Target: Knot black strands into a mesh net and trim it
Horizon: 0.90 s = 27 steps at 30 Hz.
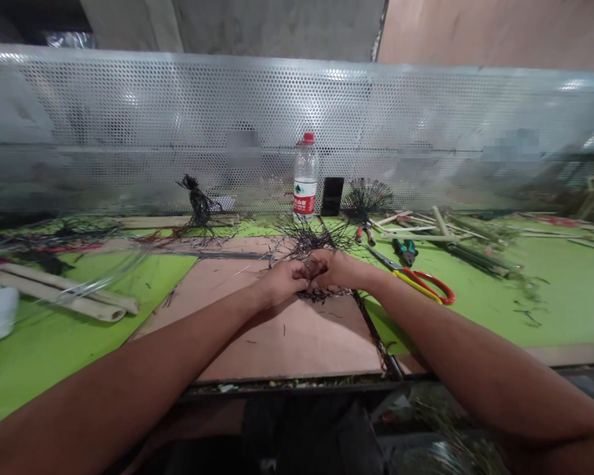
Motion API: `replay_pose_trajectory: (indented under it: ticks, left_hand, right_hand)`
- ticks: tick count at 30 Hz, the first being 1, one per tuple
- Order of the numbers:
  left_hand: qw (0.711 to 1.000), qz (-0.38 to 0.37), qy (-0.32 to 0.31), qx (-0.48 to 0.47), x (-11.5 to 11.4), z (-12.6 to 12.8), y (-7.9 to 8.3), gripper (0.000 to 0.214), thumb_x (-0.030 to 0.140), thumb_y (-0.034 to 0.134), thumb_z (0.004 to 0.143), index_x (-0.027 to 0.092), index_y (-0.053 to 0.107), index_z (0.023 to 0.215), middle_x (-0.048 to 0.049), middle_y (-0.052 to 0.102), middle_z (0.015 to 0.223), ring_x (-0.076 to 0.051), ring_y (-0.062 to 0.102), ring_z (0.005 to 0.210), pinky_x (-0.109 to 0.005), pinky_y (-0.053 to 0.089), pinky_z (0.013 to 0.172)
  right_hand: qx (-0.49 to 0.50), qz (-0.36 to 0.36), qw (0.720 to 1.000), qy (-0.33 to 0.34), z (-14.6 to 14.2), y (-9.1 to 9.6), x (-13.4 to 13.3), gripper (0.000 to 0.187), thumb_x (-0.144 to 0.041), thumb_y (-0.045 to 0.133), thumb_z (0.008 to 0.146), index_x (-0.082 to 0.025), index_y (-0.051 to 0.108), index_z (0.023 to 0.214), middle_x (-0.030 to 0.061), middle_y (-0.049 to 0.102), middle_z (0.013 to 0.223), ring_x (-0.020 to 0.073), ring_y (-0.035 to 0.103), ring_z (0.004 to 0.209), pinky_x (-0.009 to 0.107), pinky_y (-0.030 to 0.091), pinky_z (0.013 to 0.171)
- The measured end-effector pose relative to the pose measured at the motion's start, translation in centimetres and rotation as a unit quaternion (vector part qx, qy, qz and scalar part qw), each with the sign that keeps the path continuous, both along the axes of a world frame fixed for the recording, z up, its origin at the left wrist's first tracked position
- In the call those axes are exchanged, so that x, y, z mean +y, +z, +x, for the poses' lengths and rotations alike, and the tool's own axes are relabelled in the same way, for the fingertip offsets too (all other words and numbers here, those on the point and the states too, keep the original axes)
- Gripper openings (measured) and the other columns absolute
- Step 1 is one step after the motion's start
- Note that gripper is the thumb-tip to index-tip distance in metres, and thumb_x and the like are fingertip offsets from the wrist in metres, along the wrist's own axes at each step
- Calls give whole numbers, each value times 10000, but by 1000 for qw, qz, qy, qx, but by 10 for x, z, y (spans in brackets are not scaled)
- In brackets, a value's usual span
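Observation:
Both my hands meet over the pinkish board (pixel 257 330) in the middle of the worktable. My left hand (pixel 288 278) has its fingers pinched together at a bundle of thin dark wiry strands (pixel 307 239). Close against it, my right hand (pixel 330 267) is also closed on the same strands, thumb and fingers drawn together. The strands fan out behind the hands and also show just below them on the board. The exact spot where the fingertips grip is too small to make out.
Right of my hands lie scissors (pixel 428 287) with red and yellow handles, green-black pliers (pixel 406 252) and cut stalks (pixel 475 254). A water bottle (pixel 305 181) and dark phone (pixel 332 196) stand before the perforated metal screen (pixel 178 119). Bamboo tubes (pixel 74 293) lie left; another strand bundle (pixel 198 204) stands behind.

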<state>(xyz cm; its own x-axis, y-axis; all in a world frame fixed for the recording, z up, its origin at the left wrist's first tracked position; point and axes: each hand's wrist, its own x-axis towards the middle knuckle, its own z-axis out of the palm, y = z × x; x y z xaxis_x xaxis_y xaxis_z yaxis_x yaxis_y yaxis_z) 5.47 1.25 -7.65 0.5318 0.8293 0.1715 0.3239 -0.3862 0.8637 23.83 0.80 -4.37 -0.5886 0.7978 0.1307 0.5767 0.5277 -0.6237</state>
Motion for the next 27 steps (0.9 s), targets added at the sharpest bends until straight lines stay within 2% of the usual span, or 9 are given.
replay_pose_trajectory:
  ticks: [4,9,14,17,21,27]
  left_hand:
    - [1000,16,-7,-6,3,-2,-5,97,161,591,660,145,511,712,11,568,652,-122,534,631,-233,387,584]
    - [999,-10,-19,-37,-1,-4,-2,110,196,546,723,156,487,806,-11,609,724,-152,589,716,-263,432,667]
    - [998,-40,-29,-40,-5,-5,0,171,168,567,689,164,463,824,-13,612,741,-155,597,736,-254,424,654]
    - [999,-33,-16,-26,-3,-6,-1,220,170,610,650,167,460,811,-6,596,759,-151,588,741,-245,420,642]
    - [1000,0,-10,-2,0,-8,-4,207,211,620,672,172,474,813,6,593,726,-147,578,711,-237,410,609]
    - [999,34,-1,8,2,-9,-5,167,249,614,709,161,524,818,-4,607,743,-149,583,727,-247,423,637]
  right_hand:
    - [48,-12,999,14,-2,-6,4,214,-228,688,653,-182,549,809,-20,600,736,108,537,667,218,391,584]
    - [113,-116,986,28,-2,-10,7,271,-241,666,663,-193,436,799,-6,636,750,120,582,676,219,420,585]
    - [58,-72,993,-68,-1,-9,5,303,-197,670,606,-194,420,777,-26,592,667,109,520,595,204,354,512]
    - [37,-50,993,-98,-1,-6,3,275,-185,651,596,-193,429,757,-35,556,629,105,487,567,207,326,492]
    - [41,-43,994,-89,-3,-5,1,225,-178,628,596,-191,445,727,-47,518,600,100,462,551,206,306,478]
    - [83,-73,993,-29,-3,-10,3,149,-186,600,629,-187,473,707,-61,496,598,84,444,539,196,309,469]
